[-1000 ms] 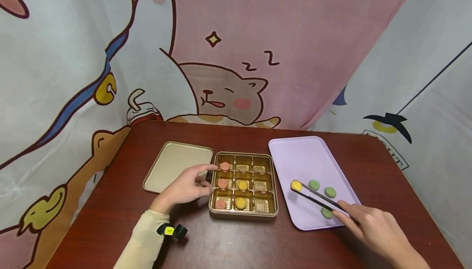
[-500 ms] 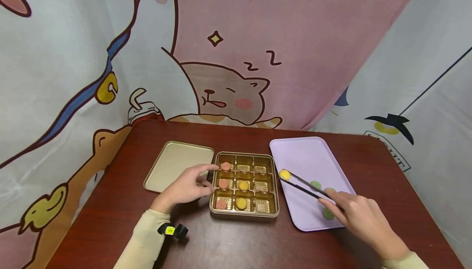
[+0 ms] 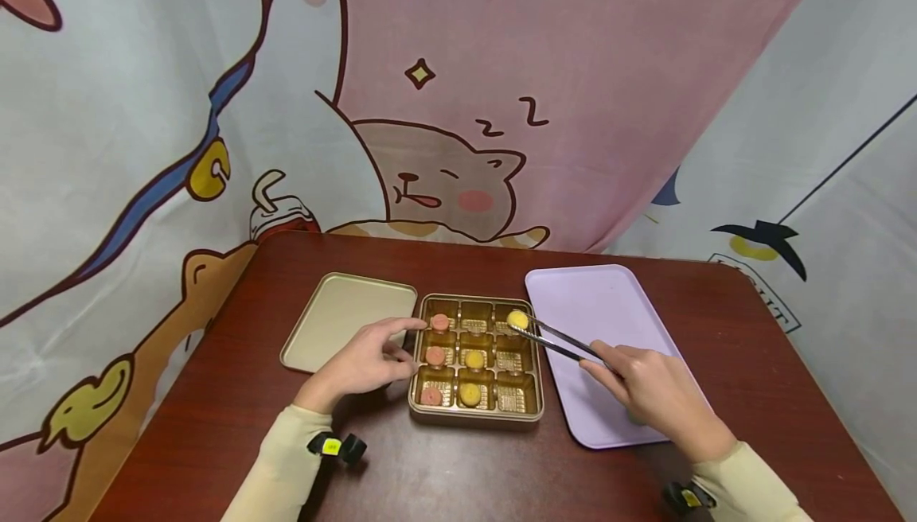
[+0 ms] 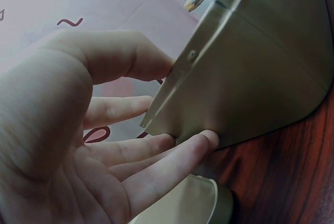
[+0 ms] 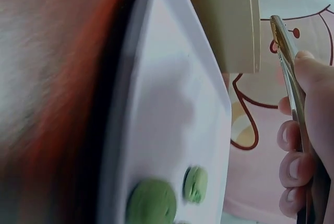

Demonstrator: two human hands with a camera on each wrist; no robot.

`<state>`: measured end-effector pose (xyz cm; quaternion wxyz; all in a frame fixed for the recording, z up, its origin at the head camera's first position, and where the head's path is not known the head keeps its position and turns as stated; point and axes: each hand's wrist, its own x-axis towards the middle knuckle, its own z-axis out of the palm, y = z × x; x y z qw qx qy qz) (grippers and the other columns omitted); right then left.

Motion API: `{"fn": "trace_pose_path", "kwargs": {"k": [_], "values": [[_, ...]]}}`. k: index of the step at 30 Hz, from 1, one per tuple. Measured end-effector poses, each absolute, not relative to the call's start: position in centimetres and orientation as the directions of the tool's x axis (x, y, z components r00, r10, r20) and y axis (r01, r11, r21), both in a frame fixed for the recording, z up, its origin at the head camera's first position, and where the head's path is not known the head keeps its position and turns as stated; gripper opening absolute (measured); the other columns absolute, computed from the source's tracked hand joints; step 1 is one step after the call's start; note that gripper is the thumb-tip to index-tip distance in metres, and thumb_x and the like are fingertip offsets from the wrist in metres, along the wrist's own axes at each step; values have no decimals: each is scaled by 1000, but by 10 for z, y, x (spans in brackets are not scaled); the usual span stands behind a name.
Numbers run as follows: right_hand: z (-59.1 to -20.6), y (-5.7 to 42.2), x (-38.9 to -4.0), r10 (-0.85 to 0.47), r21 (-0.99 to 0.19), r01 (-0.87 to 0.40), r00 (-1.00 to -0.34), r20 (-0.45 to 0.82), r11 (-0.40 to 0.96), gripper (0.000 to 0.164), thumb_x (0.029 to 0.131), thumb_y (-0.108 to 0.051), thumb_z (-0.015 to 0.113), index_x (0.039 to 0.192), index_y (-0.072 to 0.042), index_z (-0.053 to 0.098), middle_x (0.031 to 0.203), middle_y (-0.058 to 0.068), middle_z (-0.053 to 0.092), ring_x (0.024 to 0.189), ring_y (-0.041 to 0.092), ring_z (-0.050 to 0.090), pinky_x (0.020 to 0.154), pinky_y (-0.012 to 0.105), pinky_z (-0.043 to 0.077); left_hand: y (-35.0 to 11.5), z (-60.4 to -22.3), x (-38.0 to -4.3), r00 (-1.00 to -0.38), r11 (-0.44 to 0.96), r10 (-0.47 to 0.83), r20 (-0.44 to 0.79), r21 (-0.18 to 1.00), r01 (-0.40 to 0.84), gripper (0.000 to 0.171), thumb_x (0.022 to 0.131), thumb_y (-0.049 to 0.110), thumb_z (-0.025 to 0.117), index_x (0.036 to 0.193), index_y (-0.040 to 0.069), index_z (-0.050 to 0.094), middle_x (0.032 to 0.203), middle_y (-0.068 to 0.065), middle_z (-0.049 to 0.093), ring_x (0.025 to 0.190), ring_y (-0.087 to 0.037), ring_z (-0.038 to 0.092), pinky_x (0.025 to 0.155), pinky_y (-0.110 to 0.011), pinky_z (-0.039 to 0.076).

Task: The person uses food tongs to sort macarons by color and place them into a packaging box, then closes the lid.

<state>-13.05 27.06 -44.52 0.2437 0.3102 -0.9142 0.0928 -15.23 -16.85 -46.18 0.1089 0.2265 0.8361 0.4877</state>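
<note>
My right hand (image 3: pixel 648 385) grips a pair of tongs (image 3: pixel 566 342), whose tips hold a yellow macaron (image 3: pixel 517 320) over the back right compartment of a gold box (image 3: pixel 476 420). Down the box's left column sit pink macarons (image 3: pixel 435 356), one per compartment. Yellow macarons (image 3: pixel 470 394) fill the middle and front compartments of the centre column. The fingertips and thumb of my left hand (image 3: pixel 361 359) touch the box's left side. In the left wrist view, the fingers (image 4: pixel 172 166) lie extended against the box wall, with the thumb at its rim.
A lilac tray (image 3: pixel 591 291) lies right of the box, partly under my right arm. On it, the right wrist view shows green macarons (image 5: pixel 152 203), which my hand hides from the head view. A flat gold lid (image 3: pixel 351 319) lies behind my left hand.
My right hand has moved left with the tongs, carrying the yellow macaron from over the tray to over the box's back right compartment. The left hand stays at the box's side.
</note>
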Motion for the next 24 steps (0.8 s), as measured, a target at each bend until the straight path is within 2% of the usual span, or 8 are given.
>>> {"fn": "trace_pose_path", "kwargs": {"k": [4, 8, 14, 24], "values": [[-442, 257, -139, -525, -26, -621, -683, 507, 783, 19, 91, -34, 79, 96, -18, 71, 64, -14, 54, 50, 11, 53, 41, 33, 40, -169, -462, -153, -875, 420, 482, 42, 865, 273, 66, 83, -3, 73, 146, 2, 56, 136, -20, 59, 86, -15, 74, 73, -27, 59], [-440, 245, -146, -526, -22, -623, -678, 512, 782, 21, 93, -37, 77, 91, -19, 66, 61, -15, 46, 48, 11, 47, 39, 33, 35, -169, -463, -153, -875, 424, 483, 38, 864, 271, 66, 83, -3, 72, 147, 3, 56, 138, -20, 58, 86, -14, 73, 74, -27, 59], [-443, 233, -153, -550, -1, -643, -657, 516, 766, 29, 99, -45, 68, 96, -17, 69, 60, -12, 47, 46, 16, 52, 38, 37, 38, -169, -463, -154, -877, 429, 479, 39, 861, 273, 66, 82, -3, 72, 146, 5, 57, 137, -19, 58, 85, -13, 73, 73, -27, 59], [-440, 226, -154, -524, -28, -594, -729, 441, 804, 30, 93, -45, 74, 102, -17, 70, 64, -8, 54, 51, 24, 59, 40, 43, 44, -169, -463, -153, -876, 427, 480, 38, 863, 271, 67, 82, -3, 71, 147, 4, 56, 136, -20, 58, 85, -14, 72, 72, -26, 59]]}}
